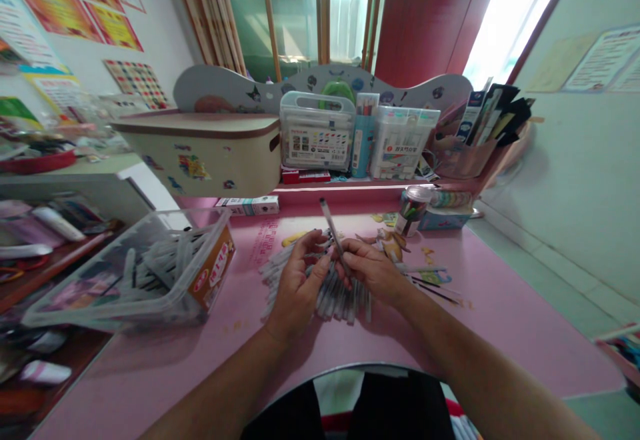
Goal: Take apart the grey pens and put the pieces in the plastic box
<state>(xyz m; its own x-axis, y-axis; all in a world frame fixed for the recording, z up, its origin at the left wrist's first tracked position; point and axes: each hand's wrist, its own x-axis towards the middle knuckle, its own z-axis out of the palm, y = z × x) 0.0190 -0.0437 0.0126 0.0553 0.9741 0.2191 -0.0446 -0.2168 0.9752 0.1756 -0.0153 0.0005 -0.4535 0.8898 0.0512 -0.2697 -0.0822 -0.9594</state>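
Both hands meet over a heap of grey-white pens (330, 293) lying on the pink desk (500, 320). My right hand (373, 272) pinches one thin grey pen (330, 227) that sticks up and away from me. My left hand (297, 287) has its fingers curled against the lower end of that same pen, just above the heap. What else the left fingers hold is hidden.
A clear plastic box (135, 273) with several more pens stands at the left. A cream storage bin (200, 150), marker cases (315, 130) and a small jar (413, 210) line the back of the desk. Loose thin sticks (435, 287) lie to the right.
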